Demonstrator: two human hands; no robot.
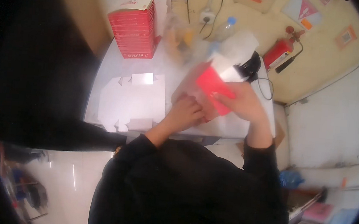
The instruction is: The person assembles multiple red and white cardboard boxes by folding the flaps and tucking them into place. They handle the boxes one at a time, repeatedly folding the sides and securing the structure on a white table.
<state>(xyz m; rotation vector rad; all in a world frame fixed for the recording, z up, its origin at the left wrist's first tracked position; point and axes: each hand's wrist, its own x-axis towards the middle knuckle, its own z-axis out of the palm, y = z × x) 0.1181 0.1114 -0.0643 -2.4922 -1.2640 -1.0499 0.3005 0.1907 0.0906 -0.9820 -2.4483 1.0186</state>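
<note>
Between my hands, at the middle of the table, is a red cardboard box (210,86), tilted and partly smeared by motion. On its right side my right hand (244,101) grips a bright red panel, thumb and fingers pressed together. My left hand (185,113) has its fingers curled on the near left part of the box; the fingertips are partly hidden. To the left of it lies a flat, unfolded white carton blank (136,100) with its flaps and notches spread out. A tall stack of folded red boxes (133,30) stands at the back left of the table.
White paper or card pieces (237,49) and a black strapped item (250,67) lie behind my right hand. A clear bottle with a blue cap (226,29) stands near the wall. A red fire extinguisher (279,50) hangs to the right, beyond the white table (93,105).
</note>
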